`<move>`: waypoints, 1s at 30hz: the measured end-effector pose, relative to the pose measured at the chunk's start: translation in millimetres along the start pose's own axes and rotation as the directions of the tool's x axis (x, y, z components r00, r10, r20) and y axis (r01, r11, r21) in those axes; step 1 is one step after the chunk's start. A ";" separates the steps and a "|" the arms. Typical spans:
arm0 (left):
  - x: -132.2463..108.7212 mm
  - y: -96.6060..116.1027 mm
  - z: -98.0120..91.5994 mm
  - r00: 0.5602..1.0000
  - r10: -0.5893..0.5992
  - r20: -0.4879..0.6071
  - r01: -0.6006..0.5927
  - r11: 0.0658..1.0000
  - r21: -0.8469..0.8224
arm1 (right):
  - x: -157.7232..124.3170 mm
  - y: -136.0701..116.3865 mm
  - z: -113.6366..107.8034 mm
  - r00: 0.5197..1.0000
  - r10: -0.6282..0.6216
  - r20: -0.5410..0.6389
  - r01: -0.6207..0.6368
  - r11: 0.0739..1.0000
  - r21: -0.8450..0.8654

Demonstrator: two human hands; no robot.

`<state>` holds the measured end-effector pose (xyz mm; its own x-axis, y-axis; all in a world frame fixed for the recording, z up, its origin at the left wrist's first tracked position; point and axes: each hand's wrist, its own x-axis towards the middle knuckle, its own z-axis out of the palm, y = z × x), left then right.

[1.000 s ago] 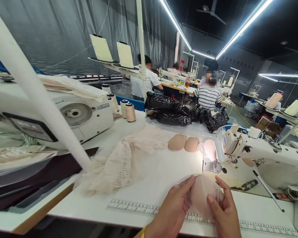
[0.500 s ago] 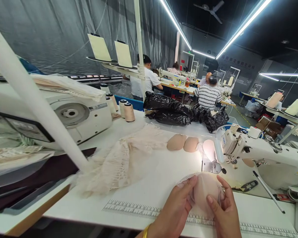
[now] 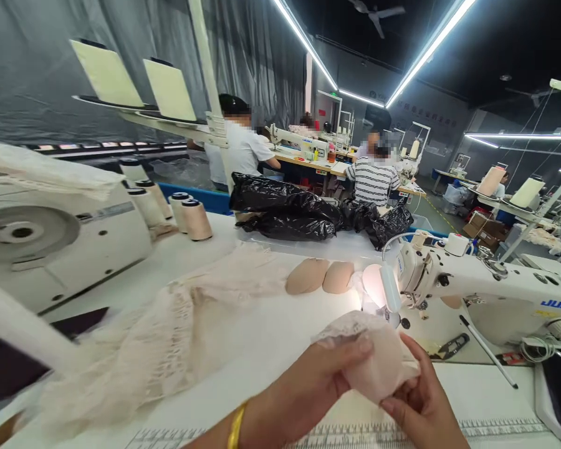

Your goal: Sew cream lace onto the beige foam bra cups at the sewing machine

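Note:
Both my hands grip one pale pink padded cup with a lace edge, held above the white table. My left hand has its fingers closed over the cup's left side, a gold bangle at the wrist. My right hand pinches the cup's lower right edge. Just behind the cup stands a white Juki sewing machine with its lamp lit. Two beige pads lie side by side on the table beyond my hands.
A heap of cream lace fabric spreads at my left. Thread cones, a second machine and black plastic bags stand farther back. Thread snips lie by the Juki. Other people sit sewing at distant tables.
My view has shifted right and closer to the table. My hands have raised the cup and turned it, the left fingers now folded further over its lace edge.

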<state>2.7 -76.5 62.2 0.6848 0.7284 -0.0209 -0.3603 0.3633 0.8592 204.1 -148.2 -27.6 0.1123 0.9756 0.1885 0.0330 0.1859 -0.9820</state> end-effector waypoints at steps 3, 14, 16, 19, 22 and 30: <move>1.9 14.9 -8.5 0.878 -0.067 0.475 -0.273 0.744 0.610 | 28.9 -19.8 -23.5 0.923 -0.275 0.268 0.360 0.865 -0.350; 68.9 7.4 -39.5 0.727 -0.269 0.632 -0.679 -0.144 0.720 | 97.4 -10.6 -47.5 0.682 -0.328 0.653 0.726 0.199 -0.658; 69.1 7.0 -38.4 0.749 -0.253 0.612 -0.654 -0.138 0.744 | 91.6 -15.6 -49.4 0.694 -0.305 0.653 0.720 0.269 -0.640; 66.3 0.6 -35.9 0.786 -0.199 0.585 -0.613 -0.130 0.779 | 87.2 -19.7 -50.3 0.729 -0.263 0.632 0.684 0.324 -0.654; 64.3 -6.3 -33.5 0.818 -0.186 0.544 -0.569 -0.124 0.813 | 88.2 -16.5 -50.5 0.767 -0.238 0.596 0.641 0.325 -0.695; 65.1 -11.7 -35.7 0.841 -0.122 0.528 -0.540 -0.113 0.834 | 90.7 -8.1 -52.5 0.802 -0.235 0.550 0.598 0.292 -0.747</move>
<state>29.0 -12.6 32.5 0.9537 0.2618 0.1478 0.1995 -0.9189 0.3403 266.2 -67.3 -2.0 -0.4638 0.8024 0.3756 0.8182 0.5506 -0.1659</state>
